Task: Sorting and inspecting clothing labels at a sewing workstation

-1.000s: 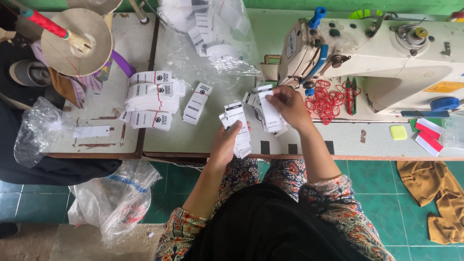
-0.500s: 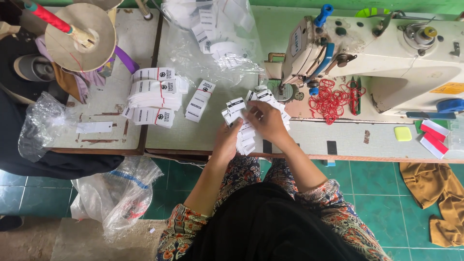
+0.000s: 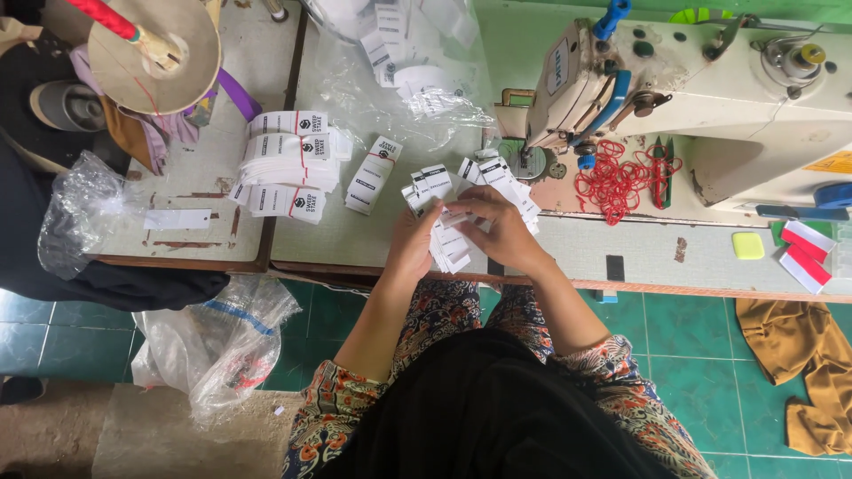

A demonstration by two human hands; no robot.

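The left hand (image 3: 411, 244) and right hand (image 3: 502, 232) are close together at the near edge of the table (image 3: 373, 239), both closed on a fan of white labels (image 3: 448, 239). The left hand grips the lower part of the fan from the left; the right hand's fingers curl over its top and right side. The labels spread up and outward between the hands, some poking out toward the far side, with black print on them too small to tell.

Left of the hands, a single folded label (image 3: 373, 162) lies alone on the table. Further left, a stack of banded label bundles (image 3: 288, 160) sits across the seam between 2 tabletops. A loose paper strip (image 3: 177, 218) lies on the left tabletop. At the far side, a clear plastic bag (image 3: 404, 71) holds more labels.

Right of the hands stands a cream sewing machine (image 3: 710, 98), with a heap of red rubber bands (image 3: 617, 177) on its bed. At the far left is a thread cone (image 3: 155, 53). Another clear bag (image 3: 222, 346) hangs below the table's near edge, over the green tiled floor (image 3: 710, 355).
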